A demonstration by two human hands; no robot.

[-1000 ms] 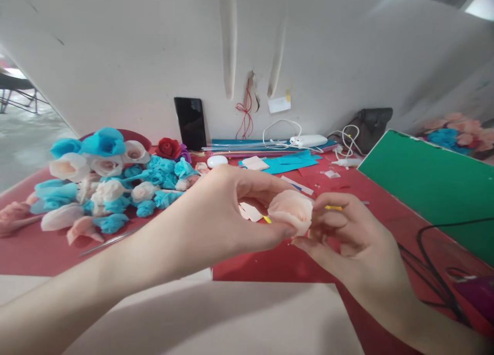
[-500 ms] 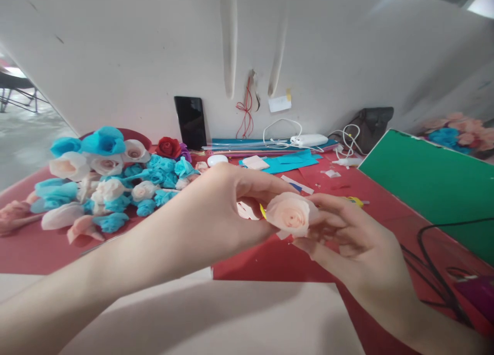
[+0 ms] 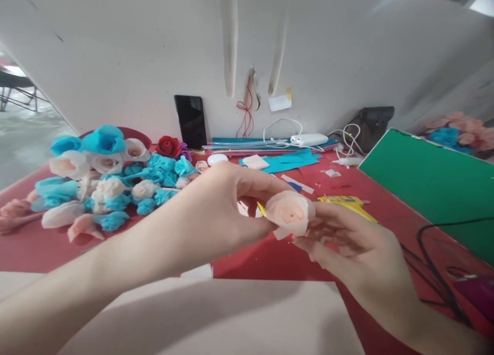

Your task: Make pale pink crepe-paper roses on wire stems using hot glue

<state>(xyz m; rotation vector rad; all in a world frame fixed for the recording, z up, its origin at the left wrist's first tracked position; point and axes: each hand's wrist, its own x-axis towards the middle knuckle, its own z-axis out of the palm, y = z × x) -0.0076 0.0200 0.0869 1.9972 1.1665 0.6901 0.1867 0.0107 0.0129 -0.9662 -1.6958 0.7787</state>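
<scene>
Head view: a pale paper flower (image 3: 290, 212), held up above the red table (image 3: 247, 265), to the left of the green board (image 3: 436, 190) and well apart from it. Left hand (image 3: 231, 211), farther from the board, curved round the flower from its left side, apparently pinching it between thumb and fingers, tips hidden behind the petals. Right hand (image 3: 358, 247), on the board side, bent with fingertips against the flower's right edge; impossible to tell whether pinching a petal or only resting there.

Step in hand, as a judgement: adjusting the outer petal layer around the coiled centre. Next move, likewise judged: calling for a steady left-hand hold and light right-hand fingertips, so as not to crush the thin paper.

Mouth of the flower facing the camera, coiled centre in sight; long axis running roughly from the viewer away, base hidden. Small pale flap (image 3: 283, 233) jutting down from the lower edge. Between flower and board, behind the right hand, a yellow tool (image 3: 343, 202), partly covered. Far left of the board, a heap of paper flowers (image 3: 160, 171).
</scene>
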